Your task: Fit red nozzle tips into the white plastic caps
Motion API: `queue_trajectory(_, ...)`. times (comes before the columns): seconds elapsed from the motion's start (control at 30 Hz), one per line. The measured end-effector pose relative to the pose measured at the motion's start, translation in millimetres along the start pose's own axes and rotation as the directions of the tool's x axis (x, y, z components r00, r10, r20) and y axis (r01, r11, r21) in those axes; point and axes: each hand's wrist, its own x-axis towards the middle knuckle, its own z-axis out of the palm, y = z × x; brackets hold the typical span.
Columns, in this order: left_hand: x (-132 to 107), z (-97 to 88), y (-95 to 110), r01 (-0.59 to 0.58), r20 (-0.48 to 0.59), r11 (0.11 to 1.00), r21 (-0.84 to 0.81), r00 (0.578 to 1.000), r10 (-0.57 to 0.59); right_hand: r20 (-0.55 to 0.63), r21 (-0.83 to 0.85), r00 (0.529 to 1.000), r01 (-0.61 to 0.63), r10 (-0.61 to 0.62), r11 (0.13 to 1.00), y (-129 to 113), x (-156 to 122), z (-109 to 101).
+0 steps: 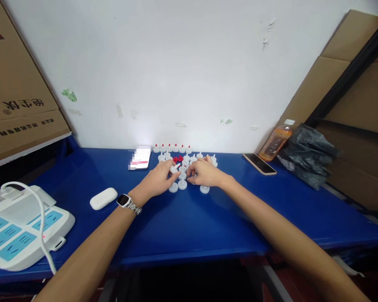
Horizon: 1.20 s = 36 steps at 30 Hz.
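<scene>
A white nozzle cap sits tilted between the thumb and fingers of my left hand. My right hand is beside it with fingers curled and pinched together; what they hold, if anything, is too small to make out. Several loose white caps lie around both hands, some partly hidden beneath the right one. Small red tips are heaped just beyond my fingers. Along the wall stands a row of white caps with red tips on top.
On the blue table a lit phone, a white oval case and a power strip lie to the left. To the right are a dark phone, a drink bottle and a black plastic bag.
</scene>
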Motion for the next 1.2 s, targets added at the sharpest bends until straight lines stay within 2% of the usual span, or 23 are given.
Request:
queue_trajectory(0.17, -0.4, -0.9, 2.2, 0.003, 0.008, 1.0, -0.001, 1.0, -0.003, 0.03, 0.012, 1.0, 0.005, -0.005, 1.0, -1.2, 1.7, 2.4)
queue_trajectory(0.37, -0.4, -1.5, 3.3, 0.017, 0.026, 1.0, -0.004, 1.0, -0.017, -0.059, -0.006, 0.997, 0.052, -0.052, 0.999, 2.7, 1.4, 7.6)
queue_trajectory(0.4, -0.3, -1.5, 3.3, 0.014, 0.028, 1.0, -0.004, 0.999, -0.014, -0.097, 0.025, 0.994, 0.054, -0.052, 0.998, 3.6, 1.1, 6.9)
queue_trajectory(0.47, -0.1, -1.2, 3.4, 0.005, 0.032, 1.0, -0.012, 0.999, -0.004, -0.179, 0.195, 0.984, 0.049, -0.014, 0.98, 5.6, 0.6, 4.2)
queue_trajectory(0.53, -0.1, -0.8, 3.9, 0.001, 0.025, 1.0, -0.025, 1.0, 0.0, -0.227, 0.464, 0.972, 0.046, 0.068, 0.884, 7.1, 0.4, 1.7)
queue_trajectory(0.6, -0.5, -0.4, 5.2, -0.002, 0.019, 0.999, -0.038, 1.0, 0.003, -0.228, 0.707, 0.963, 0.062, 0.143, 0.704, 7.4, 0.4, 1.1)
queue_trajectory(0.67, -1.1, -0.1, 7.3, -0.01, 0.023, 0.999, -0.043, 1.0, 0.012, -0.222, 0.837, 0.957, 0.088, 0.189, 0.54, 6.1, 0.6, 2.9)
queue_trajectory(0.73, -1.7, 0.1, 9.9, -0.026, 0.027, 0.999, -0.047, 0.999, 0.027, -0.227, 0.89, 0.949, 0.111, 0.22, 0.441, 3.3, 0.8, 6.0)
queue_trajectory(0.83, -2.6, 0.6, 14.4, -0.057, 0.015, 0.997, -0.05, 0.998, 0.058, -0.234, 0.91, 0.94, 0.122, 0.247, 0.396, -2.2, 0.9, 10.4)
queue_trajectory(1.0, -4.1, -0.5, 22.8, -0.124, 0.047, 0.992, 0.024, 0.991, 0.122, -0.243, 0.908, 0.939, 0.133, 0.242, 0.397, -10.2, 0.5, 13.4)
queue_trajectory(1.2, -4.3, -3.6, 27.0, -0.118, 0.049, 0.99, 0.074, 0.992, 0.114, -0.271, 0.912, 0.924, 0.157, 0.27, 0.379, -10.6, -1.9, 8.6)
